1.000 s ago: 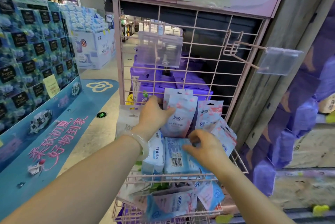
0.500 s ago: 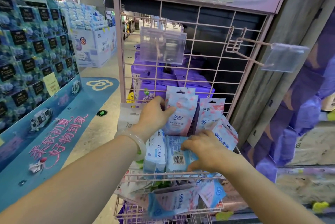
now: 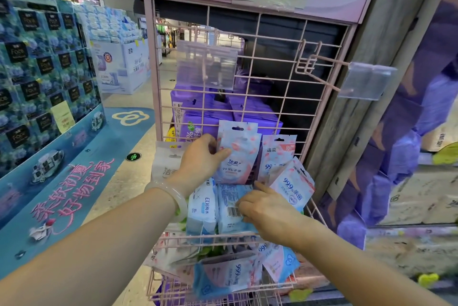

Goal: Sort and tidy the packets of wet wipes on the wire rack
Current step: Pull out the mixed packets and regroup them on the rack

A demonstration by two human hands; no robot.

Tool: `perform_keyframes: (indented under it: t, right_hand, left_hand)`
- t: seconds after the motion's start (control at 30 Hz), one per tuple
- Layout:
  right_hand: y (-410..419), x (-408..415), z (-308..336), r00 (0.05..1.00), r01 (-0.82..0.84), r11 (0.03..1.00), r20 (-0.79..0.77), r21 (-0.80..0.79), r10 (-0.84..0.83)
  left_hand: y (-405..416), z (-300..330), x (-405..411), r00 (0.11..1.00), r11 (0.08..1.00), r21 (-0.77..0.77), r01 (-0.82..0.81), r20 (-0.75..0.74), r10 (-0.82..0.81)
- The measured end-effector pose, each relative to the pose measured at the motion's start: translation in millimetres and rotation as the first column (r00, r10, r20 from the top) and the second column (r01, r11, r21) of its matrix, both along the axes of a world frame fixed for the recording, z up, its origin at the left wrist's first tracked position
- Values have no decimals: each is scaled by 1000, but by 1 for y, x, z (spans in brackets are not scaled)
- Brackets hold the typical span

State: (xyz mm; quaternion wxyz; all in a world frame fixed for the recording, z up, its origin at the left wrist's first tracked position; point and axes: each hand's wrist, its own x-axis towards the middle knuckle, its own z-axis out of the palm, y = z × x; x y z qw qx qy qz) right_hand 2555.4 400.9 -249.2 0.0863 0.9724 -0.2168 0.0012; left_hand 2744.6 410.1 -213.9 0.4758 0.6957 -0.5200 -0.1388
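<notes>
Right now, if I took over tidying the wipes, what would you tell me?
Left hand: its fingers pinch the upright pink packet against the wire rack.
Right hand: resting on the barcode packet in the upper basket, fingers curled; grip unclear.
Done: several packets stand upright at the back.
Left: straighten the tilted 999 packet and sort the jumbled packets in the lower basket.
</notes>
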Motion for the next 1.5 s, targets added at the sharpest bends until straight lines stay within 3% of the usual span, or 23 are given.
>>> perform_keyframes:
  t: [0.07, 0.13, 0.27, 0.37, 0.43, 0.6, 0.67, 0.73, 0.8, 0.83, 0.9, 0.97, 1.07, 1.17, 1.3, 1.43, 1.5]
  right_hand:
    - [0, 1, 13, 999, 16, 999, 40, 40, -18]
    - [1, 2, 32, 990, 70, 981, 111, 183, -92]
    - [-8, 4, 68, 985, 113, 846, 54, 522, -165]
    - [-16, 4, 76, 977, 136, 745, 36, 652, -210]
    - [-16, 11, 70, 959, 159, 727, 69, 668, -274]
    - [-14, 15, 59, 868, 236, 833, 276, 501, -412]
    - [-15, -5, 59, 781, 242, 831, 408, 501, -473]
    - [-20, -36, 54, 609, 249, 795, 548, 554, -573]
    - [-27, -66, 43, 460, 308, 699, 542, 645, -703]
    - [-31, -76, 35, 423, 373, 638, 489, 674, -763]
    - [-40, -91, 20, 386, 499, 521, 362, 692, -849]
    - [-48, -94, 10, 351, 525, 448, 295, 724, -888]
    - [-57, -92, 1, 287, 409, 396, 296, 822, -911]
    - [-63, -87, -7, 145, 207, 368, 343, 907, -928]
    - [-69, -89, -5, -90, -10, 458, 456, 889, -885]
    - [-63, -85, 15, -53, -135, 587, 586, 798, -809]
    - [-57, -79, 31, -25, -195, 653, 662, 732, -749]
  left_hand:
    - [1, 0, -1, 1000, 1000, -1, -1, -7, 1]
    - [2, 1, -1, 1000, 1000, 6, -8, -4, 8]
    - [3, 0, 1, 1000, 998, 65, 25, -7, -24]
    - [1, -1, 1, 999, 990, 139, 2, 51, -9]
    - [-2, -1, 1, 996, 985, 169, -39, 89, 24]
    - [-5, -1, 1, 993, 979, 189, -81, 96, 64]
    - [1, 0, -1, 990, 985, 134, -110, 101, 97]
    - [13, 1, -7, 989, 994, 0, -111, 102, 110]
    - [30, 1, -17, 993, 998, -42, 48, 110, -43]
    - [39, 0, -22, 973, 984, 11, 179, 145, -179]
    - [52, -4, -31, 864, 889, 262, 376, 249, -439]
    - [56, -8, -32, 758, 801, 460, 383, 339, -557]
    - [49, -3, -30, 724, 789, 517, 331, 397, -564]
    - [38, 3, -28, 719, 742, 568, 355, 342, -605]
    - [29, 9, -30, 742, 688, 628, 364, 250, -622]
    - [25, 13, -33, 718, 659, 675, 331, 273, -640]
    - [23, 12, -35, 732, 698, 636, 329, 295, -614]
